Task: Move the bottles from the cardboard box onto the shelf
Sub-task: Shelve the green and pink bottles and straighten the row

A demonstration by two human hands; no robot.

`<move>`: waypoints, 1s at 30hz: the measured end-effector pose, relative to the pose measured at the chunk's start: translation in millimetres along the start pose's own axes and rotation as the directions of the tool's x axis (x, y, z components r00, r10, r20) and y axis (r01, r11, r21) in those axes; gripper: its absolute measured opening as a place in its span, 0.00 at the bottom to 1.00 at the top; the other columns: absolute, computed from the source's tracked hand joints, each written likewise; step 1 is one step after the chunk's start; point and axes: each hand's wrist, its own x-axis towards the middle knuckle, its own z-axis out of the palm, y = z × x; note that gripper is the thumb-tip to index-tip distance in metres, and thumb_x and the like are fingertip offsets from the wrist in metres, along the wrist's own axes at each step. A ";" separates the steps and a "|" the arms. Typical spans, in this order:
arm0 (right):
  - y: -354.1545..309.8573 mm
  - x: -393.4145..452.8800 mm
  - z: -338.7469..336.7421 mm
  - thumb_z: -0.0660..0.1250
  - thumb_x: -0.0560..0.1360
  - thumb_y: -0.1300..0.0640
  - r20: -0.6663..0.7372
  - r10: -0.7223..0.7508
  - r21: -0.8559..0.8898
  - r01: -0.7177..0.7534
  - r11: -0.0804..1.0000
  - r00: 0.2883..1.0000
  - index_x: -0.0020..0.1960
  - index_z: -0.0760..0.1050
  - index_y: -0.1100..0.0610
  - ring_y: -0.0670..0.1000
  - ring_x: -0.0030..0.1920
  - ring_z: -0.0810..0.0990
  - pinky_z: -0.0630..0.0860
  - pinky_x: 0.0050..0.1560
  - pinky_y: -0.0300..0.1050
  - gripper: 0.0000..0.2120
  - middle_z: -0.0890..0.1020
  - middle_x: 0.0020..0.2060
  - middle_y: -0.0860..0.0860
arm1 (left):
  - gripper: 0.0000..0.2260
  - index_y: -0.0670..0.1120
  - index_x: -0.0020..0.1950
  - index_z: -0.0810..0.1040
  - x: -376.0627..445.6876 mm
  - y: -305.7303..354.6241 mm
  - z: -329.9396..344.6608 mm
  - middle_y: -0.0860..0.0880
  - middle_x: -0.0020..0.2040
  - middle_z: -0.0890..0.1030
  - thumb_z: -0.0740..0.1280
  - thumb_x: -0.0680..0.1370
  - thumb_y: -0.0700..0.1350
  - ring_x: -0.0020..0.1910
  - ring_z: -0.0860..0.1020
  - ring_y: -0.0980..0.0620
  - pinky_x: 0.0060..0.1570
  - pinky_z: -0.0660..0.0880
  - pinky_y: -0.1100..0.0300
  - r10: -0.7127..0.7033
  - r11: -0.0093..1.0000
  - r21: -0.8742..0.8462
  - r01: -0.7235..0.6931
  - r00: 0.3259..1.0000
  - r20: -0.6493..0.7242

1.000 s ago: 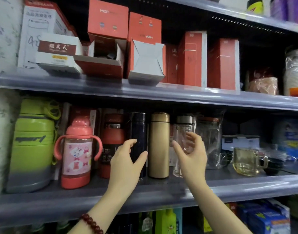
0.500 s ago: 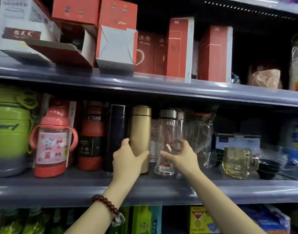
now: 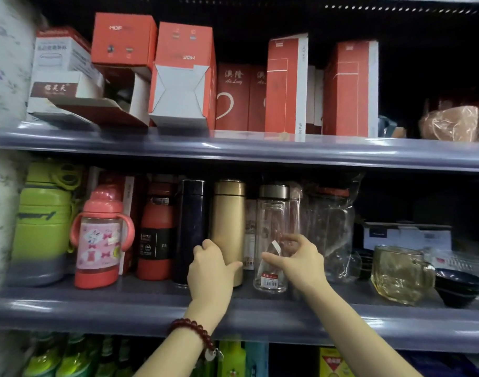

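On the middle shelf [image 3: 124, 308] bottles stand in a row: a green flask [image 3: 42, 227], a pink handled bottle [image 3: 99, 238], a red bottle [image 3: 156, 229], a dark navy bottle [image 3: 190, 227], a gold bottle [image 3: 228, 213] and a clear glass bottle [image 3: 273, 213] with a metal cap. My left hand [image 3: 211, 270] grips the gold bottle low down, thumb on its right side. My right hand [image 3: 300, 262] holds the glass bottle near its base, thumb in front and fingers behind. Both bottles stand upright on the shelf. No cardboard box is in view.
Right of the glass bottle stand a plastic-wrapped jar [image 3: 330, 229], a glass mug [image 3: 398, 273] and stacked dark bowls [image 3: 458, 287]. Red and white cartons [image 3: 184, 77] fill the upper shelf close above the bottle caps. Green bottles [image 3: 69, 360] show on the shelf below.
My left hand shifted from the navy bottle to the gold bottle. My right hand slid down the glass bottle, which now stands on the shelf beside the gold one.
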 end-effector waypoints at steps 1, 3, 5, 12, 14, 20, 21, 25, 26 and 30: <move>0.7 0.4 -0.7 0.79 0.60 0.47 0.003 0.004 0.005 -0.004 1.000 1.000 0.58 0.75 0.48 0.40 0.42 0.76 0.67 0.34 0.31 0.28 0.80 0.45 0.44 | 0.26 0.42 0.57 0.70 0.8 0.0 0.4 0.44 0.55 0.77 0.72 0.69 0.58 0.52 0.80 0.44 0.43 0.76 0.57 0.001 1.000 0.007 -0.001 1.000 0.004; 2.3 0.7 -1.3 0.79 0.60 0.47 0.007 0.001 0.018 -0.001 1.000 1.000 0.58 0.75 0.47 0.38 0.42 0.75 0.67 0.34 0.31 0.28 0.81 0.45 0.43 | 0.26 0.42 0.56 0.70 2.5 0.5 1.8 0.44 0.53 0.78 0.73 0.69 0.58 0.52 0.80 0.44 0.43 0.75 0.58 0.006 1.000 0.017 -0.006 1.000 0.006; 4.0 0.8 -1.5 0.79 0.60 0.46 0.000 -0.005 0.018 0.005 1.000 1.000 0.58 0.75 0.47 0.38 0.43 0.75 0.67 0.33 0.32 0.28 0.81 0.48 0.45 | 0.25 0.42 0.56 0.70 3.7 1.0 4.5 0.44 0.53 0.78 0.72 0.69 0.57 0.52 0.80 0.45 0.43 0.75 0.59 0.011 1.000 0.018 -0.011 1.000 0.006; 3.2 0.5 4.9 0.78 0.62 0.47 -0.017 -0.047 -0.032 0.046 0.998 0.999 0.59 0.74 0.47 0.46 0.49 0.77 0.70 0.40 0.35 0.28 0.80 0.51 0.46 | 0.24 0.41 0.58 0.69 10.6 7.4 14.5 0.42 0.55 0.77 0.72 0.71 0.54 0.53 0.80 0.43 0.45 0.76 0.58 0.025 1.000 -0.018 -0.024 0.998 0.050; 2.4 1.3 9.2 0.78 0.62 0.47 -0.026 -0.068 -0.062 0.067 0.996 0.997 0.61 0.74 0.50 0.47 0.52 0.77 0.71 0.46 0.38 0.29 0.81 0.53 0.46 | 0.24 0.40 0.58 0.69 13.4 9.7 17.4 0.42 0.56 0.76 0.72 0.71 0.53 0.54 0.79 0.42 0.46 0.76 0.57 0.023 0.999 -0.024 -0.021 0.998 0.065; -2.6 3.0 15.6 0.78 0.63 0.46 -0.027 -0.056 -0.127 0.052 0.991 0.998 0.65 0.71 0.56 0.52 0.60 0.76 0.75 0.60 0.50 0.35 0.79 0.59 0.50 | 0.24 0.39 0.59 0.68 20.7 9.5 24.5 0.40 0.58 0.75 0.72 0.72 0.51 0.55 0.78 0.41 0.47 0.74 0.56 0.013 0.999 -0.042 -0.010 0.996 0.086; -3.0 2.9 16.0 0.78 0.63 0.46 -0.031 -0.053 -0.127 0.048 0.991 0.998 0.64 0.71 0.57 0.53 0.59 0.76 0.75 0.59 0.51 0.35 0.79 0.58 0.51 | 0.24 0.39 0.59 0.68 21.4 8.8 25.2 0.40 0.58 0.75 0.72 0.72 0.52 0.55 0.78 0.41 0.47 0.74 0.56 0.014 0.999 -0.044 -0.011 0.996 0.085; -5.7 2.6 16.6 0.79 0.62 0.47 -0.048 -0.014 -0.131 0.008 0.991 0.999 0.58 0.68 0.58 0.55 0.55 0.77 0.76 0.54 0.52 0.32 0.79 0.54 0.55 | 0.26 0.38 0.60 0.69 22.6 6.7 25.7 0.40 0.59 0.75 0.73 0.71 0.52 0.56 0.78 0.41 0.48 0.75 0.56 0.012 0.999 -0.050 -0.008 0.997 0.078; -6.0 2.3 16.7 0.79 0.62 0.47 -0.048 -0.009 -0.132 0.002 0.991 0.999 0.57 0.68 0.58 0.55 0.54 0.77 0.76 0.54 0.51 0.31 0.79 0.53 0.55 | 0.26 0.38 0.60 0.69 22.6 6.3 25.3 0.40 0.59 0.75 0.73 0.71 0.52 0.56 0.78 0.41 0.49 0.75 0.55 0.012 0.998 -0.055 -0.008 0.997 0.076; -6.5 0.0 16.9 0.79 0.63 0.47 -0.051 -0.002 -0.115 -0.004 0.993 0.999 0.54 0.70 0.58 0.53 0.52 0.77 0.77 0.52 0.49 0.29 0.79 0.52 0.54 | 0.25 0.39 0.59 0.69 21.1 5.8 23.6 0.41 0.58 0.76 0.73 0.71 0.52 0.56 0.78 0.41 0.47 0.74 0.56 0.015 0.997 -0.073 -0.010 0.998 0.069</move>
